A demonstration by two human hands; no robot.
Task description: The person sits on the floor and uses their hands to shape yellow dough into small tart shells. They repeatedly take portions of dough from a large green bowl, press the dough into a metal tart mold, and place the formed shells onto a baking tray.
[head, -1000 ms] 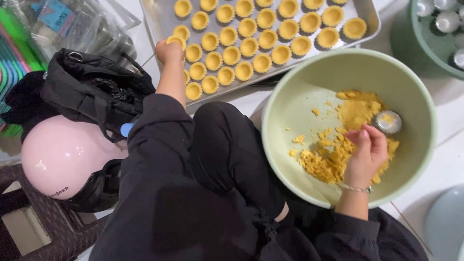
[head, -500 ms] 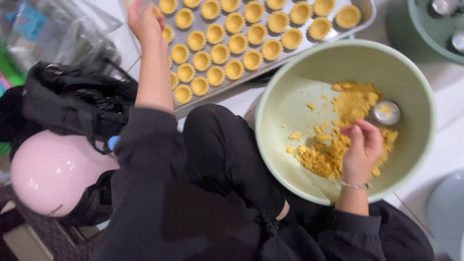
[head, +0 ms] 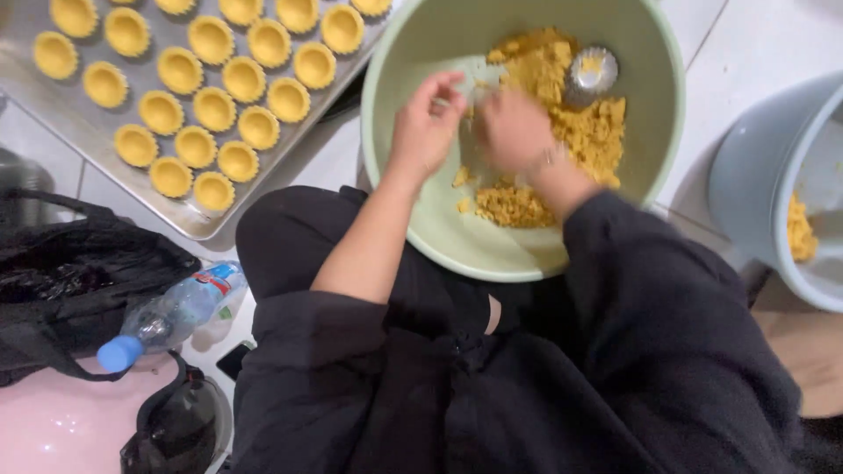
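Note:
Both of my hands are inside the pale green bowl (head: 492, 256), which rests against my lap. Yellow crumbly dough (head: 571, 132) lies in it, with a small round metal mould (head: 590, 72) on top. My left hand (head: 426, 123) curls its fingertips on a pale blurred piece (head: 479, 72) between the two hands. My right hand (head: 514, 132) is bunched and blurred just over the dough; what it holds is hidden. A metal baking tray (head: 132, 197) at the upper left carries rows of yellow tart shells (head: 237, 79).
A plastic water bottle (head: 176, 312) with a blue cap lies by my left knee, next to a black bag (head: 79, 272). A pink rounded object (head: 53, 421) sits at the lower left. A grey tub (head: 755, 175) with some dough (head: 797, 230) stands at the right.
My left hand has left the tray and come into the green bowl beside my right hand. The view has shifted, so the bowl now sits higher and more central.

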